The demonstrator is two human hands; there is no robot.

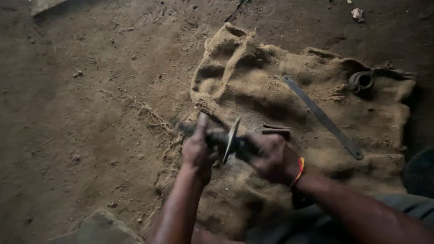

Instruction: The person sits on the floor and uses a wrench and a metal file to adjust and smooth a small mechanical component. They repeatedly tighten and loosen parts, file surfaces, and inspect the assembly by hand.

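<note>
Both hands clenched on a dark rod, left hand, right hand, metal disc between them, above burlap sack

No labels, signs or screens; one burlap sack on a dirt floor.

The only packaging in view is a coarse tan burlap sack, lying flat and rumpled on the brown dirt floor. It fills the centre and right of the frame, reaching from the upper middle down to the lower edge. Its weave is rough, with frayed threads trailing off its left edge, and folds bunch up near its upper left corner. No printing or marking can be seen on it.
</note>
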